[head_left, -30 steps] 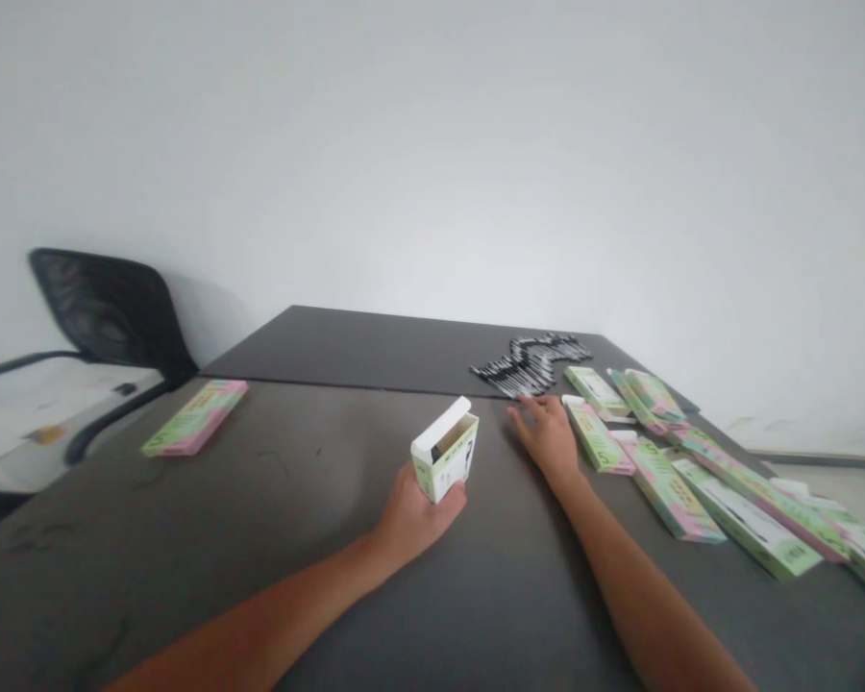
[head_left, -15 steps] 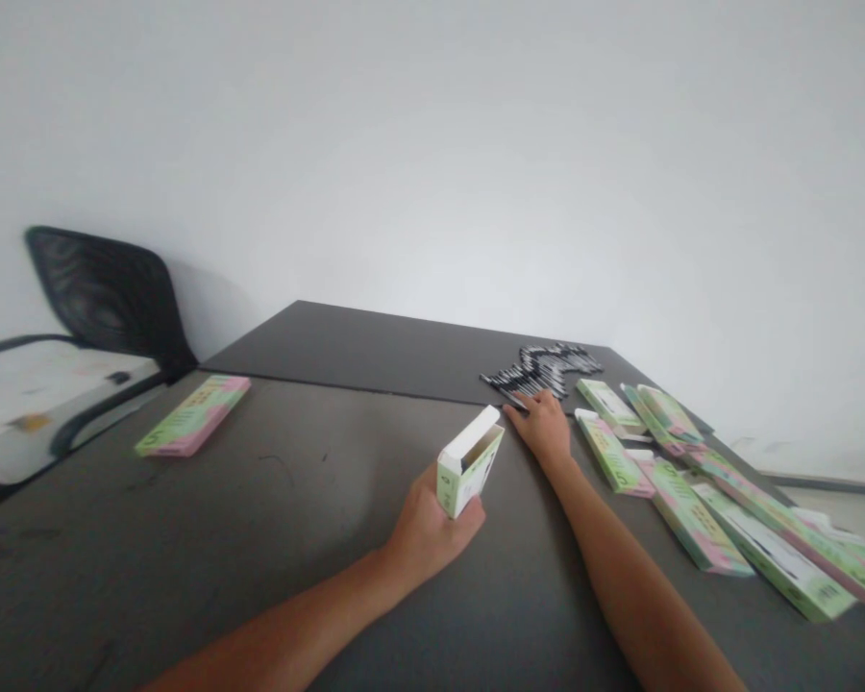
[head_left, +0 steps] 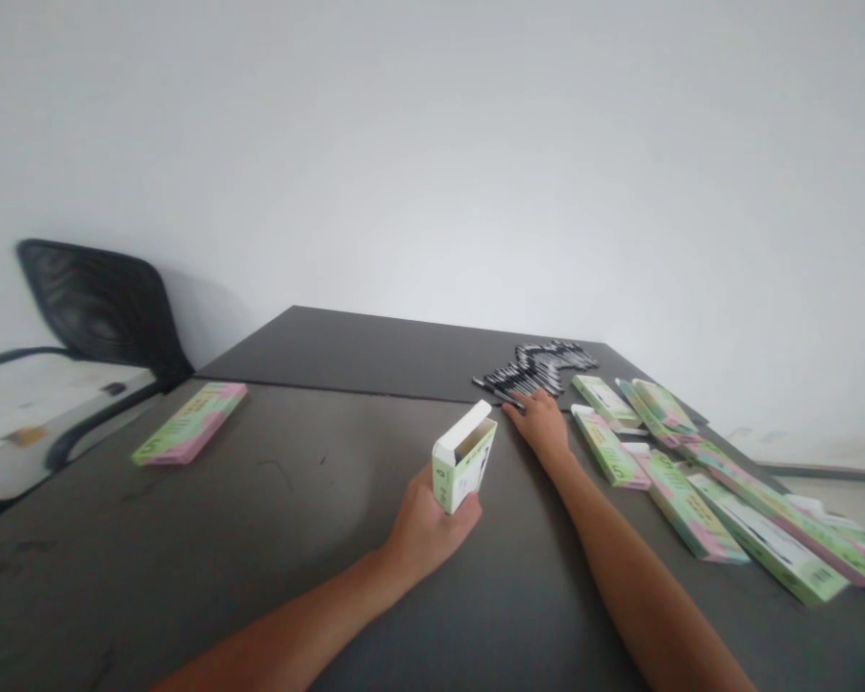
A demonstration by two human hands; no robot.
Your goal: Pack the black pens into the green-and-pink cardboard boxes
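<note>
My left hand (head_left: 432,524) is wrapped around a small pen box (head_left: 465,466), green and white, held upright above the dark table. The box's white top flap is raised and its upper end is open; the inside is mostly in shadow. Farther forward, my right hand (head_left: 540,423) rests at the near edge of a spread of black-and-silver pens (head_left: 537,365). Its thumb and fingers close on the end of one pen (head_left: 506,397) at the near left of the spread. The pens lie side by side in a zigzag row.
Several green-and-pink pen boxes (head_left: 692,509) lie flat on the right side of the table, some overlapping. One more such box (head_left: 191,423) lies at the left edge. A black mesh chair (head_left: 101,308) stands at the left. A seam crosses the dark table (head_left: 346,461), and a white wall rises behind.
The view has shifted slightly. My right fingers have drawn in around the end of a near pen. My left hand holds the box much as before.
</note>
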